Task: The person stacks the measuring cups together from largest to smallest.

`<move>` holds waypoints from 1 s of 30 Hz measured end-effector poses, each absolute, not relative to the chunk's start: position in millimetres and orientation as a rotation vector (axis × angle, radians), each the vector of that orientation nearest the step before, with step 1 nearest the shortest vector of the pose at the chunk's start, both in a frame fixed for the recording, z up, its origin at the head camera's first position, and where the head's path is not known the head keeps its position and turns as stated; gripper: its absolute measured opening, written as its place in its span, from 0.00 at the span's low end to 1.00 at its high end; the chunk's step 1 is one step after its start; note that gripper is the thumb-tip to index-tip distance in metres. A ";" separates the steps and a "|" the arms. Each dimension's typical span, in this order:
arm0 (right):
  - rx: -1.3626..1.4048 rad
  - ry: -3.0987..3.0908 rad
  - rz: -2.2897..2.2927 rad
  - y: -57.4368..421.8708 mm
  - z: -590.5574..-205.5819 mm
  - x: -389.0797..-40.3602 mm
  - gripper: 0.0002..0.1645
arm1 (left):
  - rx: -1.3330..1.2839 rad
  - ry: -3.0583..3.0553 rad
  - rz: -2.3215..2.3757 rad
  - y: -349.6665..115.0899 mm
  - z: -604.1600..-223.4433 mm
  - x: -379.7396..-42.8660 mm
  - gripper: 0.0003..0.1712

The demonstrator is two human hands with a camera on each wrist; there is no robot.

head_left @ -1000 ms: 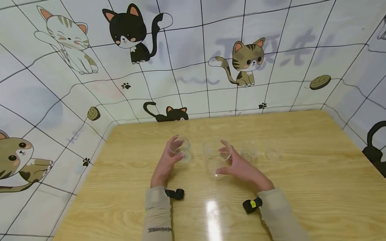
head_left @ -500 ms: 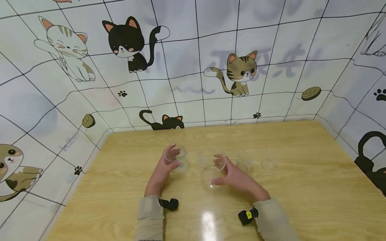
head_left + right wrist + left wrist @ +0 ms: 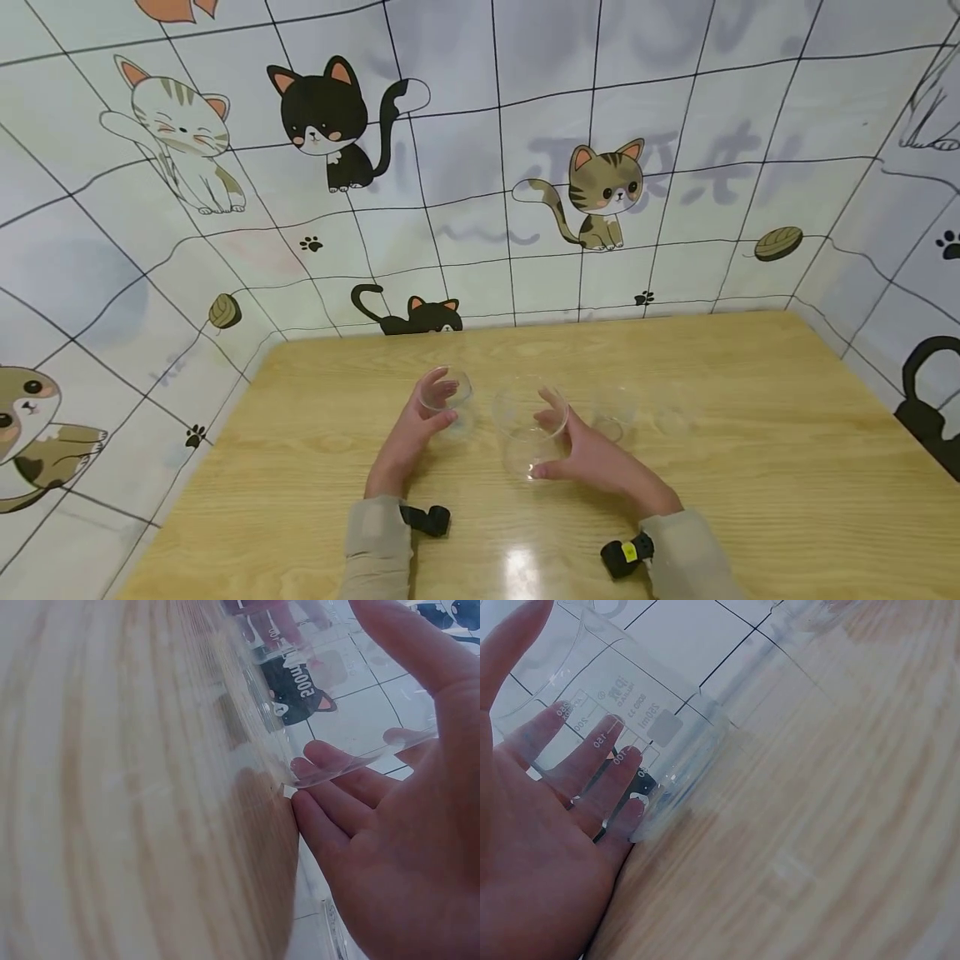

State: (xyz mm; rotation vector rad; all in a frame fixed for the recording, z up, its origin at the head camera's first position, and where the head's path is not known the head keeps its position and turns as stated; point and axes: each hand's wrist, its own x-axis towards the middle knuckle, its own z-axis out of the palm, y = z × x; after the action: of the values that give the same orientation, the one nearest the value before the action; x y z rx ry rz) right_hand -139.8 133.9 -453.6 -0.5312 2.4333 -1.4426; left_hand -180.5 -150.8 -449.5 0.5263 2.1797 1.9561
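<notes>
My left hand (image 3: 411,437) holds a clear glass beaker (image 3: 656,694) with its fingers and thumb around the side. The left wrist view shows mirrored white markings and 250ml on it, with the fingers visible through the glass. To the right stands a wider glass beaker (image 3: 517,417), marked 500ml in the right wrist view. My right hand (image 3: 592,454) grips this one from its right side, thumb toward the near side and fingers on the far side. Both beakers are upright on the wooden table (image 3: 465,550).
Just right of the large beaker is another clear glass vessel (image 3: 612,408). Further right lies a fainter transparent piece (image 3: 672,419), hard to make out. A cat-patterned backdrop (image 3: 480,192) rises behind the table and along both sides.
The head view has tilted, so the table and hands sit lower in the picture. Both hands keep their hold on the beakers, which stay in about the same place on the table.
</notes>
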 end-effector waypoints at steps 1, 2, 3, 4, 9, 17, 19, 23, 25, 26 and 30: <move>-0.522 2.438 -1.446 134.5 -453.7 -138.7 0.62 | 0.524 2.186 1.951 -150.0 -450.4 -180.2 0.37; -0.523 2.447 -1.454 134.6 -454.9 -138.1 0.62 | 0.519 2.194 1.948 -149.5 -451.6 -180.2 0.36; -0.524 2.453 -1.457 134.2 -456.4 -137.5 0.61 | 0.511 2.195 1.952 -149.6 -453.2 -180.1 0.36; -0.525 2.449 -1.461 133.1 -458.4 -136.4 0.60 | 0.515 2.201 1.953 -151.4 -457.4 -180.1 0.36; -0.530 2.359 -1.477 122.3 -472.6 -127.6 0.58 | 0.457 2.208 1.962 -167.8 -474.1 -170.2 0.37; -0.492 2.346 -1.506 127.7 -466.8 -126.2 0.53 | 0.414 2.169 2.004 -163.0 -479.0 -173.3 0.37; -0.469 2.351 -1.490 130.6 -473.6 -127.0 0.53 | 0.406 2.177 2.005 -161.8 -483.8 -172.7 0.37; -0.451 2.346 -1.491 134.0 -474.4 -127.0 0.52 | 0.418 2.172 2.003 -159.3 -482.1 -173.2 0.36; -0.455 2.364 -1.488 135.5 -471.8 -128.9 0.52 | 0.428 2.166 2.004 -157.2 -476.5 -174.9 0.36; -0.463 2.378 -1.486 136.3 -470.4 -130.5 0.52 | 0.437 2.160 2.009 -155.9 -472.9 -175.8 0.36; -0.494 2.383 -1.517 140.0 -464.7 -136.8 0.52 | 0.481 2.159 2.000 -150.9 -458.1 -177.8 0.37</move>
State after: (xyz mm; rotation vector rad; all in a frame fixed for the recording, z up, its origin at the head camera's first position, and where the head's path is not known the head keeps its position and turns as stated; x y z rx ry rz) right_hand -136.8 140.0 -464.7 -0.4941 2.3832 -1.5170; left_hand -177.8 -150.9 -458.1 0.4814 2.1590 2.0000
